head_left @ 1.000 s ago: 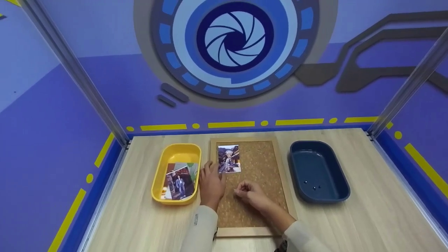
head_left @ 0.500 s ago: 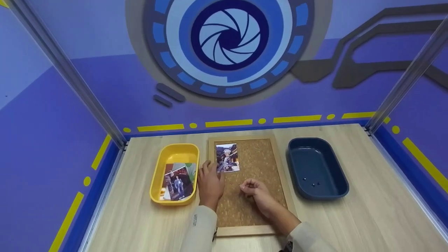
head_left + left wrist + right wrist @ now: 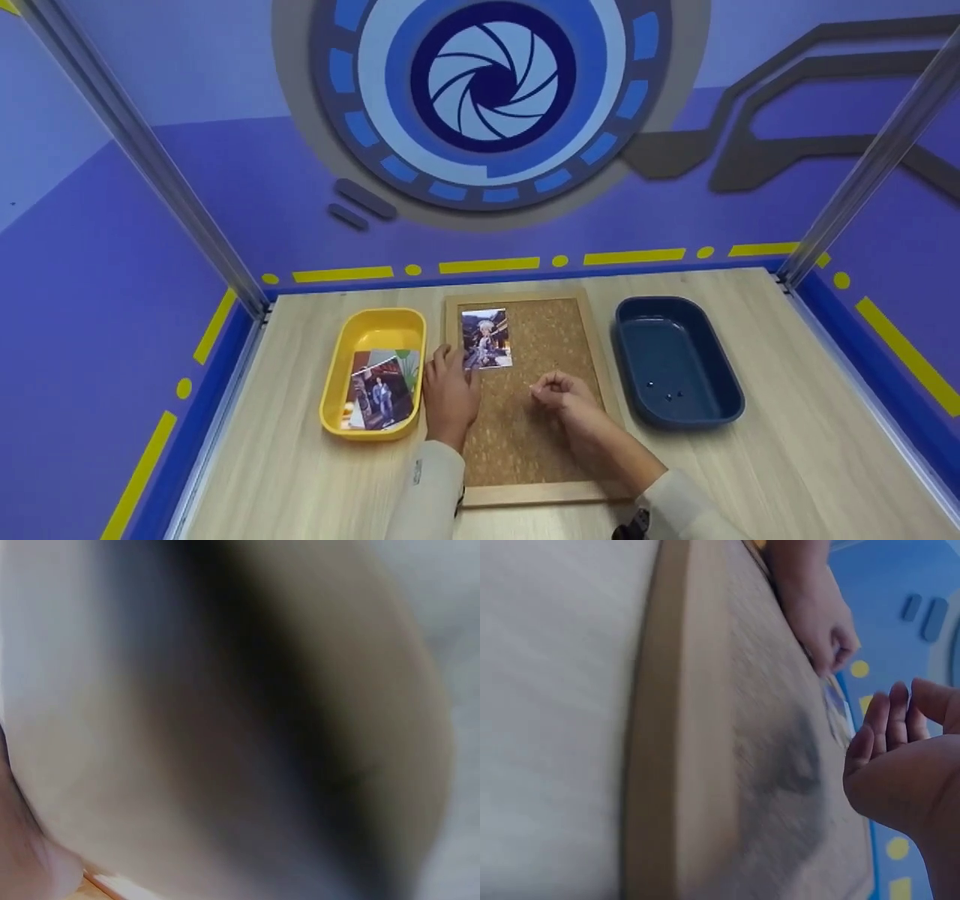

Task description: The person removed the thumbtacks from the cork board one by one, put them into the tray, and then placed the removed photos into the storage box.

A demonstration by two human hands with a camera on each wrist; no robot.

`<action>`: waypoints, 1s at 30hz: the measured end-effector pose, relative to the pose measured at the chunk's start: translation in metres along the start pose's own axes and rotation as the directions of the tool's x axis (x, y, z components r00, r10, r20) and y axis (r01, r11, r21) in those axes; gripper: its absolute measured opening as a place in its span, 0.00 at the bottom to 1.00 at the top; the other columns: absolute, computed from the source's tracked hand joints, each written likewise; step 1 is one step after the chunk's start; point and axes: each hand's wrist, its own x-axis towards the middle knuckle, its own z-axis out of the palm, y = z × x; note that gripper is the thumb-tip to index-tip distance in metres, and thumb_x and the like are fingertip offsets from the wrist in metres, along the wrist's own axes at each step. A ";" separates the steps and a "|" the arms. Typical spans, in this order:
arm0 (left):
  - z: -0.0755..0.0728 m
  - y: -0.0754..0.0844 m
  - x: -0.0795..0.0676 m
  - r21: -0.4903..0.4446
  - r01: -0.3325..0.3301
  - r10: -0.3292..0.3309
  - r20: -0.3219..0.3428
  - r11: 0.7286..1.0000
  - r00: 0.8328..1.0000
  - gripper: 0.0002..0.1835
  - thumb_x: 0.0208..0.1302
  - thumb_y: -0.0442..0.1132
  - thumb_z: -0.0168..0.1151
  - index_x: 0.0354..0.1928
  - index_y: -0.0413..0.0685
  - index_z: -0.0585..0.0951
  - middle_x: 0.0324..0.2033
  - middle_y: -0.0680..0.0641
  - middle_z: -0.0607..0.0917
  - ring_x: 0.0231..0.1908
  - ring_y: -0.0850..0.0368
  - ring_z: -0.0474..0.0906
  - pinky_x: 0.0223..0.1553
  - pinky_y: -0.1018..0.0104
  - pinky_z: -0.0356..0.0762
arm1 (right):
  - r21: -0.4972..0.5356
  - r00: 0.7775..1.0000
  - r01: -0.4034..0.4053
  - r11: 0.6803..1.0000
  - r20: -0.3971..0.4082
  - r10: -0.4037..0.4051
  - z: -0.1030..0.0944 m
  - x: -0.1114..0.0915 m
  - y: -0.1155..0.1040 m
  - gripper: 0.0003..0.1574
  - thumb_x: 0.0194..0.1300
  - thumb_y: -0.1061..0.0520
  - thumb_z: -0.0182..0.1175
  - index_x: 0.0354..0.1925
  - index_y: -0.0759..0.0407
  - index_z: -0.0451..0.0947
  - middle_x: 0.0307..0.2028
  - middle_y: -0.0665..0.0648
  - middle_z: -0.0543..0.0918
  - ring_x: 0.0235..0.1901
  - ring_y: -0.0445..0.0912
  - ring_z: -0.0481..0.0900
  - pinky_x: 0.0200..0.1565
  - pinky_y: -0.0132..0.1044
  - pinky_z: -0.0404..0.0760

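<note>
In the head view, a photo [image 3: 486,339] of a person lies at the top left of a wood-framed corkboard [image 3: 555,337]. My left hand [image 3: 452,394] rests at the board's left edge, fingers extended forward, beside the photo's lower left corner. Over the middle of the board is my right hand [image 3: 571,401], its thumb and forefinger drawn together; whether something small sits between the tips is too fine to tell. The right wrist view shows the right hand [image 3: 900,742] with its fingers bent and raised off the cork. A sleeve fills most of the left wrist view.
Left of the board stands a yellow tray [image 3: 328,390] holding several photos, the top one tilted. To the right, a dark blue tray [image 3: 675,330] contains a few tiny shiny pieces, perhaps pins. Blue and purple panels [image 3: 240,195] enclose the wooden table [image 3: 285,480].
My right hand has moved rightward and slightly up, away from the left hand and photo, its thumb and forefinger still together. The left hand and photo stay put; the camera view shifted slightly.
</note>
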 end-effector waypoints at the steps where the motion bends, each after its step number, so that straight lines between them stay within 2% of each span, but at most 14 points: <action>1: 0.000 0.000 0.000 -0.004 -0.005 0.005 -0.005 1.000 1.000 0.24 0.77 0.51 0.64 0.70 0.53 0.80 0.75 0.43 0.72 0.75 0.40 0.67 0.78 0.41 0.66 | -0.004 1.000 0.017 1.000 0.013 -0.017 -0.005 -0.002 -0.002 0.06 0.69 0.64 0.64 0.36 0.56 0.76 0.30 0.47 0.80 0.33 0.43 0.76 0.37 0.35 0.77; 4: 0.001 0.001 0.000 -0.005 -0.005 0.005 0.000 1.000 1.000 0.25 0.77 0.51 0.64 0.70 0.53 0.80 0.75 0.43 0.72 0.76 0.40 0.66 0.78 0.41 0.65 | -0.026 0.997 0.061 0.998 0.039 -0.060 -0.020 -0.008 -0.010 0.07 0.72 0.65 0.62 0.37 0.56 0.75 0.31 0.46 0.80 0.36 0.41 0.78 0.45 0.36 0.80; 7: 0.002 0.001 -0.001 -0.010 0.003 -0.002 0.012 1.000 1.000 0.25 0.77 0.52 0.64 0.71 0.54 0.79 0.76 0.44 0.71 0.76 0.41 0.65 0.79 0.41 0.65 | -0.115 0.996 0.091 0.989 0.028 -0.089 -0.037 -0.017 -0.019 0.05 0.74 0.63 0.61 0.39 0.57 0.75 0.33 0.45 0.80 0.38 0.39 0.79 0.46 0.35 0.82; 12: 0.003 0.000 0.001 -0.006 0.001 -0.001 -0.006 1.000 1.000 0.25 0.77 0.52 0.63 0.71 0.54 0.79 0.76 0.44 0.71 0.77 0.41 0.65 0.79 0.41 0.65 | -0.209 0.989 0.133 0.969 -0.039 -0.144 -0.060 -0.028 -0.038 0.05 0.74 0.64 0.63 0.41 0.65 0.76 0.33 0.48 0.80 0.36 0.40 0.79 0.42 0.34 0.82; 15: 0.004 -0.001 0.001 0.002 -0.001 0.001 -0.014 1.000 1.000 0.25 0.77 0.53 0.63 0.71 0.54 0.79 0.76 0.44 0.71 0.76 0.41 0.66 0.79 0.41 0.65 | -0.237 0.976 0.173 0.956 -0.092 -0.199 -0.073 -0.032 -0.048 0.06 0.73 0.66 0.64 0.42 0.70 0.76 0.31 0.48 0.81 0.35 0.39 0.80 0.40 0.31 0.80; 18: 0.006 -0.002 0.000 0.001 -0.004 0.004 -0.008 1.000 1.000 0.25 0.77 0.52 0.63 0.70 0.55 0.79 0.76 0.44 0.71 0.76 0.41 0.66 0.78 0.42 0.66 | -0.268 0.959 0.191 0.944 -0.156 -0.238 -0.088 -0.035 -0.058 0.06 0.72 0.68 0.63 0.41 0.71 0.76 0.30 0.46 0.81 0.34 0.38 0.80 0.41 0.30 0.80; 21: 0.006 -0.002 -0.001 -0.005 -0.005 0.005 -0.003 1.000 1.000 0.25 0.77 0.53 0.63 0.70 0.55 0.79 0.76 0.45 0.71 0.75 0.41 0.66 0.78 0.42 0.66 | -0.312 0.947 0.179 0.933 -0.203 -0.249 -0.105 -0.037 -0.067 0.05 0.74 0.66 0.63 0.42 0.69 0.76 0.31 0.45 0.82 0.35 0.37 0.80 0.42 0.30 0.81; 27: 0.004 -0.003 0.002 -0.032 -0.013 0.013 -0.012 0.999 1.000 0.24 0.77 0.51 0.63 0.70 0.53 0.79 0.76 0.44 0.71 0.76 0.41 0.66 0.78 0.42 0.66 | -0.393 0.937 0.141 0.909 -0.243 -0.251 -0.132 -0.040 -0.076 0.09 0.78 0.59 0.62 0.45 0.66 0.77 0.33 0.44 0.82 0.39 0.39 0.82 0.43 0.30 0.81; 30: 0.004 -0.004 0.001 -0.026 -0.005 0.005 -0.004 1.000 1.000 0.25 0.77 0.52 0.63 0.71 0.54 0.79 0.76 0.45 0.71 0.77 0.42 0.65 0.79 0.42 0.66 | -0.399 0.937 0.114 0.910 -0.261 -0.232 -0.143 -0.040 -0.076 0.10 0.79 0.56 0.62 0.46 0.64 0.77 0.34 0.43 0.82 0.40 0.38 0.82 0.44 0.28 0.81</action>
